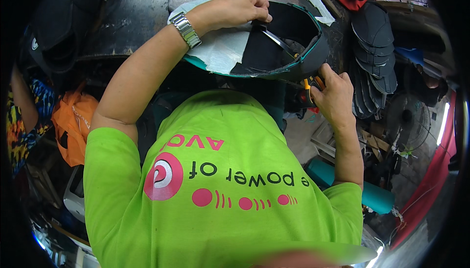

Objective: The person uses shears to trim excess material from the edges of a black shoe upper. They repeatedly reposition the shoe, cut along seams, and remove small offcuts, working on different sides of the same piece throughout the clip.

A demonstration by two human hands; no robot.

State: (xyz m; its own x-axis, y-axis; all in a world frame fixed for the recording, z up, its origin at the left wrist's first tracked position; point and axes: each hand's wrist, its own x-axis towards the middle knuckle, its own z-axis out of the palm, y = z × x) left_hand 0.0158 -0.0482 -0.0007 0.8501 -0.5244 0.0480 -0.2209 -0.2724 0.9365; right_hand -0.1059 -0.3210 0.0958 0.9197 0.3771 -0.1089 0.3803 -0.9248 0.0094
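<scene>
Lime-green shirt (225, 165) nearest; beyond, a teal-edged black shell (293, 23) lies lengthwise left to right. Left hand (245, 6), fingertips pressed together, is at its far side, pinch unclear; right hand (334, 88), beside its right end, grips a yellow-and-black handle (308, 85).

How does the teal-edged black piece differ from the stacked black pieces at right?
The teal-edged black piece is one hollow, open form; the stacked black pieces overlap in a column. Teal lines the hollow piece's rim; none shows on the stack. The hollow piece sits by the left hand and right hand; the stack is apart from both. Both look dark and curved.
</scene>
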